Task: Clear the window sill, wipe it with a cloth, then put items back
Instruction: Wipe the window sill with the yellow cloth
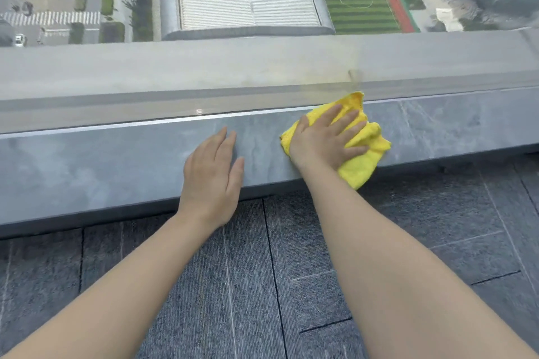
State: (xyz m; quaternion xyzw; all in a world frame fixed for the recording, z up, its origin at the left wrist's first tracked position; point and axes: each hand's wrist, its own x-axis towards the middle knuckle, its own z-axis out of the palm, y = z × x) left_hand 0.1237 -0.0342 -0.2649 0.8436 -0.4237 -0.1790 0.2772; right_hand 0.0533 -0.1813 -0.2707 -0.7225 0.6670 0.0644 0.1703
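Two bare hands rest on the grey stone window sill (116, 160), both palm down. The right hand (323, 143) lies flat on a yellow cloth (361, 160), fingers spread and stretched out rather than curled; it presses the cloth against the sill and does not pinch or clench it. The cloth is bunched and folded under that palm. It sticks out past the fingertips toward the glass (262, 76), where one corner reaches the joint between sill and pane, and it spills out on the little-finger side of the hand. Below the heel of the hand a fold of cloth hangs just over the front edge of the sill. A narrow yellow strip also shows on the thumb side, by the wrist.

The left hand (214, 175) sits just beside the right, on the thumb side of it, apart from the cloth and not touching it. Its fingers are straight and close together, and it holds nothing; the palm lies on bare stone with the wrist over the sill's front edge. Beneath both forearms runs dark grey carpet (262, 285) in tiles.
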